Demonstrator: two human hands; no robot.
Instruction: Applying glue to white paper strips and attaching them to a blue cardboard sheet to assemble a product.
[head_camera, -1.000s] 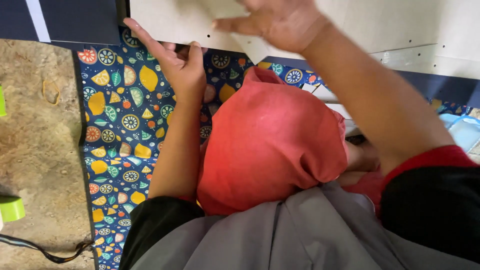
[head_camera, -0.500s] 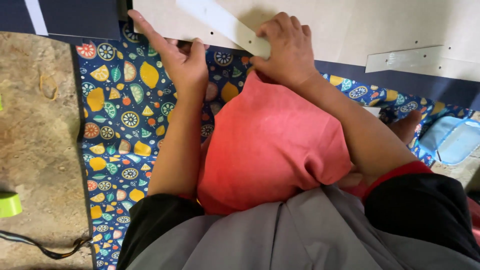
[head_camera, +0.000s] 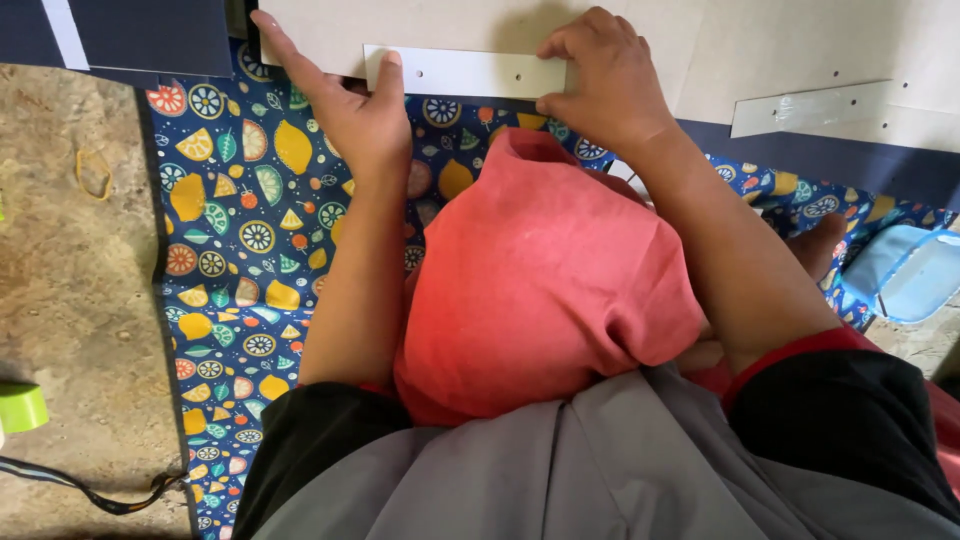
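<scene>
A white flat strip (head_camera: 470, 73) with small holes lies level along the near edge of a pale board (head_camera: 480, 25). My right hand (head_camera: 605, 85) grips the strip's right end with curled fingers. My left hand (head_camera: 345, 105) presses on the board's edge, its thumb on the strip's left end and its index finger stretched toward the board's corner. My knee in red cloth (head_camera: 540, 280) rises between my forearms, just below the strip.
A second white strip (head_camera: 810, 108) lies on the board at the right. A dark-blue cloth with fruit print (head_camera: 235, 260) covers the stone-patterned floor (head_camera: 70, 300). A blue plastic lid (head_camera: 905, 270) sits at the right, a green tape roll (head_camera: 20, 408) and a cord (head_camera: 90, 500) at the left.
The strip, slanted half a second ago, now lies level along the board's edge. My right hand moved from above the board to the strip's right end, and my left thumb came onto its left end.
</scene>
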